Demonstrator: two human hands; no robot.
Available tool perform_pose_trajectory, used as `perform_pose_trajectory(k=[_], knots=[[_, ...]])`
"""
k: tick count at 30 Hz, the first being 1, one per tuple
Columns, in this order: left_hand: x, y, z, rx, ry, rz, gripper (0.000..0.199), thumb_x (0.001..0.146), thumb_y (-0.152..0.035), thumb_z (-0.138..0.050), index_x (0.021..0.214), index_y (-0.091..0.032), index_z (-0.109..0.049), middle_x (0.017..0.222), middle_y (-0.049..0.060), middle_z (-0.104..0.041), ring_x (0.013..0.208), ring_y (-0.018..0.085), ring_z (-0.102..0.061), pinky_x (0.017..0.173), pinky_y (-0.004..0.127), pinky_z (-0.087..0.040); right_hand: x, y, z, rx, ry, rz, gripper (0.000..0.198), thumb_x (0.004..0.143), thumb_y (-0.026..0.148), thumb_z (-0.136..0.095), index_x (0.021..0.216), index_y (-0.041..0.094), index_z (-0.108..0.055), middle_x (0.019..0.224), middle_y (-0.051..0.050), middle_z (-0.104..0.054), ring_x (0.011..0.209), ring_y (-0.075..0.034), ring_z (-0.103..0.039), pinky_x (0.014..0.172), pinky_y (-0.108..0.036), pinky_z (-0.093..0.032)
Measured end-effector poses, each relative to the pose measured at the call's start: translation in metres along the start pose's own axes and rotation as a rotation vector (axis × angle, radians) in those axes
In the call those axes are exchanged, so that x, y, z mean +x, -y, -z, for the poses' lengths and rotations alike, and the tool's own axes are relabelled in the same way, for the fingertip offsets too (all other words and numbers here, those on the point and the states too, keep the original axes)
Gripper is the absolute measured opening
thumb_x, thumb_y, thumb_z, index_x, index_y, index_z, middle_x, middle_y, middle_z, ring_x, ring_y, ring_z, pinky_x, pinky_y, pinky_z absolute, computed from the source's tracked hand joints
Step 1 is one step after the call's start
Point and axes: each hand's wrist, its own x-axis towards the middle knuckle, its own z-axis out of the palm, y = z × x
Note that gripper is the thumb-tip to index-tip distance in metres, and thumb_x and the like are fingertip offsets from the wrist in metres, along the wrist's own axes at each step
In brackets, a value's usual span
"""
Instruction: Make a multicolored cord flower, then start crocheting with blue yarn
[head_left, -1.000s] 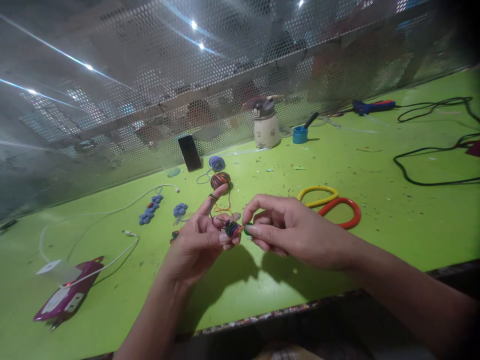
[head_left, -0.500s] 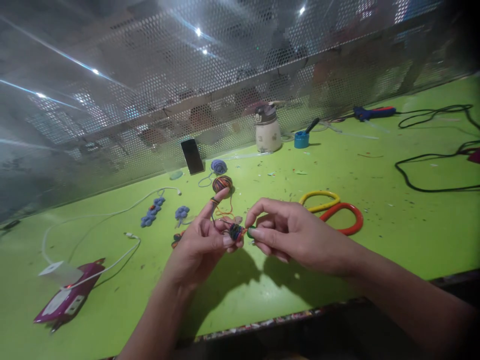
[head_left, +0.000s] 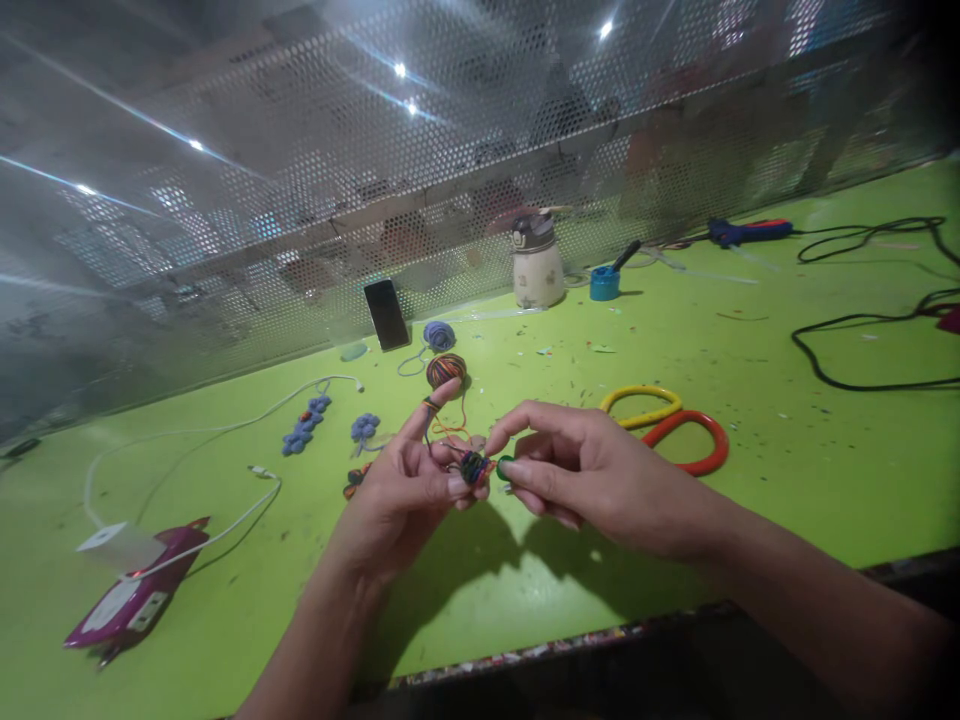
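Along the near left of the green table (head_left: 600,585), a purple power strip (head_left: 139,590) has a white charger (head_left: 120,545) plugged into it. Near the middle, your left hand (head_left: 405,485) pinches a small, dark, multicoloured crochet piece (head_left: 474,467) between thumb and fingers; its index finger points up and away, wrapped in yarn (head_left: 430,405). Just to the right, your right hand (head_left: 592,475) pinches a small green handle (head_left: 504,466) between thumb and index finger, right beside the crochet piece. Left of your hands lie a blue flower (head_left: 365,427) and a strip of blue flowers (head_left: 306,425); beyond your right hand are yellow and red scissor handles (head_left: 682,416). Farther off sit a multicoloured yarn ball (head_left: 446,371) and a blue one (head_left: 439,336), then a phone (head_left: 387,315) leaning on the mesh screen (head_left: 450,210). A pale bottle (head_left: 538,275) stands far right of the phone, with a blue pot (head_left: 604,284) beside it.
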Motion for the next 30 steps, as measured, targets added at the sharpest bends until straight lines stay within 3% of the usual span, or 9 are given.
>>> perform_pose_trajectory(k=[7, 12, 22, 30], knots=[[0.0014, 0.0001, 0.0001, 0.003, 0.005, -0.004, 0.102, 0.064, 0.001, -0.069, 0.146, -0.023, -0.015, 0.073, 0.001, -0.065, 0.059, 0.011, -0.059, 0.054, 0.019, -0.043, 0.0003, -0.0013, -0.0001, 0.004, -0.001, 0.001, 0.010, 0.089, 0.023, -0.052, 0.098, 0.019, -0.054, 0.058, 0.006, -0.050, 0.044, -0.005, -0.035, 0.042, -0.017, -0.028], [0.0004, 0.0004, -0.0003, 0.014, -0.007, -0.010, 0.101, 0.064, 0.002, -0.068, 0.146, -0.022, -0.015, 0.071, 0.001, -0.065, 0.058, 0.011, -0.060, 0.055, 0.019, -0.043, 0.0001, -0.0023, 0.0009, -0.011, -0.001, 0.018, 0.022, 0.089, 0.021, -0.052, 0.111, 0.020, -0.054, 0.058, 0.006, -0.049, 0.043, -0.005, -0.035, 0.042, -0.017, -0.028], [0.0015, 0.0018, -0.0025, 0.054, -0.049, -0.040, 0.101, 0.062, 0.000, -0.072, 0.144, -0.023, -0.020, 0.072, -0.001, -0.065, 0.059, 0.011, -0.061, 0.054, 0.019, -0.045, 0.0003, -0.0059, 0.0026, -0.032, -0.003, 0.048, 0.023, 0.089, 0.023, -0.052, 0.110, 0.017, -0.059, 0.059, 0.005, -0.049, 0.043, -0.004, -0.035, 0.042, -0.017, -0.027], [0.0012, 0.0000, -0.0027, 0.279, -0.069, -0.071, 0.102, 0.062, 0.002, -0.071, 0.145, -0.022, -0.019, 0.073, 0.000, -0.062, 0.064, 0.013, -0.060, 0.058, 0.022, -0.046, 0.0042, -0.0037, 0.0079, -0.106, 0.040, -0.100, 0.019, 0.089, 0.023, -0.054, 0.106, 0.016, -0.056, 0.057, 0.006, -0.049, 0.044, -0.005, -0.037, 0.043, -0.018, -0.028]])
